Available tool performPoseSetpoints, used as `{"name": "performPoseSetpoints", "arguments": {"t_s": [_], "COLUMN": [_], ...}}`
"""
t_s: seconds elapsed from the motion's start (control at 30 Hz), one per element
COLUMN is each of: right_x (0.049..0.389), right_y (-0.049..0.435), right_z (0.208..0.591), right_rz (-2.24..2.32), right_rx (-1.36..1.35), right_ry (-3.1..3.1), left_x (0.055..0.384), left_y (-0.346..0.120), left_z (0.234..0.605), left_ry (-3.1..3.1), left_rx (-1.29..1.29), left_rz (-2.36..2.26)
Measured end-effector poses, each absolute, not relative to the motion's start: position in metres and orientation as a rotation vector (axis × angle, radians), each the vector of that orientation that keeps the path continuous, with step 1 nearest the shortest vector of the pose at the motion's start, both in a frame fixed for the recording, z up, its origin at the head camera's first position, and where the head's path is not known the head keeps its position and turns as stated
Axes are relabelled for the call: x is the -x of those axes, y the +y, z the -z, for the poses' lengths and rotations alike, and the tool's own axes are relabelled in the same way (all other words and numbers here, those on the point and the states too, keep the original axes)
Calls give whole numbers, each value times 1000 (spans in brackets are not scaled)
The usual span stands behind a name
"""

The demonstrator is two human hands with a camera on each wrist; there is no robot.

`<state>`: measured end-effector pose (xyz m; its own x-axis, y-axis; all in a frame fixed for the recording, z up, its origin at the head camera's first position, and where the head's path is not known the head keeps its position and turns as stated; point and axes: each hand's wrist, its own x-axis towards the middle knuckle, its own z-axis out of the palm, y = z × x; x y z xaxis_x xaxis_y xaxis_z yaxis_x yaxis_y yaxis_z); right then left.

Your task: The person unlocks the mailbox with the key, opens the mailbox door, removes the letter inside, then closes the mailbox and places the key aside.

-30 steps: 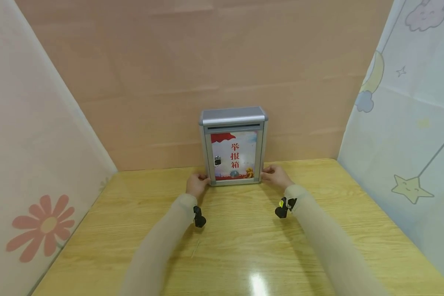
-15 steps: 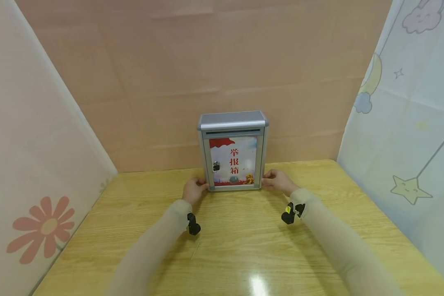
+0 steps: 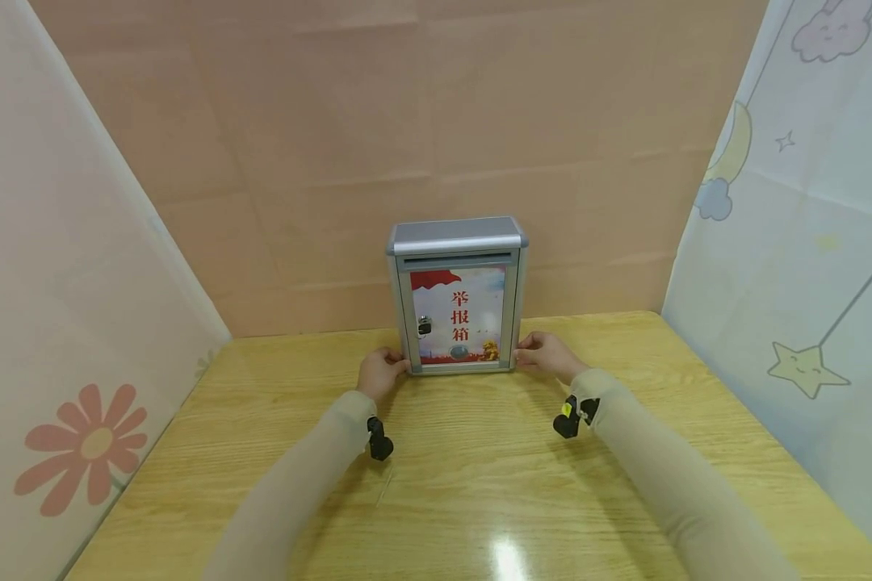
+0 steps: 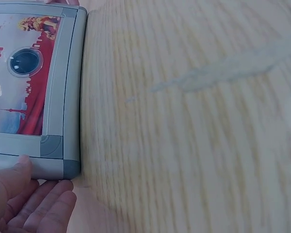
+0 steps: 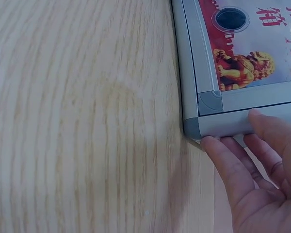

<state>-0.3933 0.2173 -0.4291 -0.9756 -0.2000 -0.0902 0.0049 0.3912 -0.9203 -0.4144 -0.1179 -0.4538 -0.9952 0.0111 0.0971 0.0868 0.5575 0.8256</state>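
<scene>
A silver-grey metal report box [image 3: 472,307] stands upright on the wood-grain table, near the back wall. Its front panel bears red Chinese characters, a mail slot runs along the top, and a small lock [image 3: 425,324] sits at the left. My left hand [image 3: 380,374] holds the lower left side, its thumb on the front edge and fingers along the side, as the left wrist view shows. On the lower right side, my right hand [image 3: 548,355] grips in the same way; in the right wrist view the right thumb [image 5: 262,121] lies on the box's frame.
The wooden table [image 3: 458,452] has a pale scratch [image 4: 223,73] in front of the box. A peach-coloured backdrop [image 3: 320,161] rises behind it. Side panels stand left and right, printed with a flower [image 3: 94,442] and a star [image 3: 807,369]. Black wrist cameras hang under both cuffs.
The report box has come a little way toward me from the back wall, both hands moving with it. Over the last half second, box and hands have stayed almost still.
</scene>
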Motion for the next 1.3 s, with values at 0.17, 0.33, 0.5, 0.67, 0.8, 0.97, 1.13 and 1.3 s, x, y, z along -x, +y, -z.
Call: {"name": "performPoseSetpoints", "arguments": {"t_s": [0.17, 0.33, 0.5, 0.67, 0.8, 0.97, 1.13, 1.3], "right_x": [396, 397, 393, 378, 369, 371, 377, 382], "right_y": [218, 218, 216, 204, 180, 140, 103, 80], "right_z": [431, 431, 414, 376, 356, 344, 343, 348], "right_rz": [1681, 1645, 1273, 753, 764, 1082, 1477, 1748], "right_rx": [159, 172, 204, 254, 366, 372, 247, 96], "right_ry": [2413, 2453, 2671, 2760, 2699, 2584, 2362, 2129], "left_x": [414, 414, 415, 414, 412, 413, 415, 414], "left_y": [-116, -116, -117, -116, -115, -116, -116, -115], "left_z": [454, 454, 454, 453, 452, 450, 451, 452], "left_ry": [-2687, -2690, -2692, -2690, -2693, -2696, -2685, -2683], "left_rx": [89, 75, 94, 88, 60, 56, 51, 45], "left_rz": [1467, 1449, 1455, 1463, 1459, 1440, 1446, 1472]}}
